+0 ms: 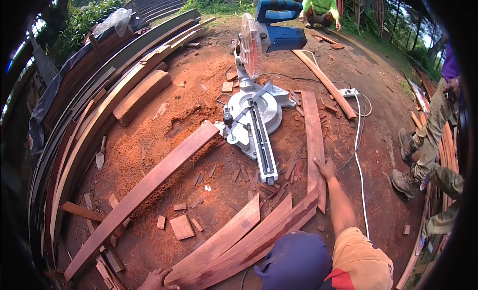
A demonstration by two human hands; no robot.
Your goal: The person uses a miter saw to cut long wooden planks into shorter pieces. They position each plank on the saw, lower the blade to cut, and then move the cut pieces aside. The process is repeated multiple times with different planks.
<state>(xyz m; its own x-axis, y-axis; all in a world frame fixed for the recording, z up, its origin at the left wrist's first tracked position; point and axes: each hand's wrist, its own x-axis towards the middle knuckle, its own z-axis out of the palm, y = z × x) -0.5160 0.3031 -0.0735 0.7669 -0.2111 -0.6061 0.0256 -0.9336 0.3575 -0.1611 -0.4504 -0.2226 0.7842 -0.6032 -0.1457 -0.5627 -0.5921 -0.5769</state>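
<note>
At the lower edge my left hand (pixel 158 280), partly cut off, has its fingers bent at the near end of a wide reddish wooden board (pixel 249 255). My right hand (pixel 326 169) reaches forward, closed on the edge of another wooden board (pixel 312 135) that lies lengthwise to the right of the saw. The wide board's far end meets this board's lower part. A blue and silver miter saw (pixel 256 108) stands on the ground ahead, its head raised. One long plank (pixel 144 195) leans or lies from the saw's left side down to the lower left.
A dark blue rounded cloth form (pixel 294 260) covers the lower middle. Offcuts (pixel 181 227) and sawdust surround the saw. Stacked timber (pixel 99 120) lines the left. A white cable (pixel 359 165) runs along the right. One person (pixel 321 8) squats behind; another's legs (pixel 423 135) stand right.
</note>
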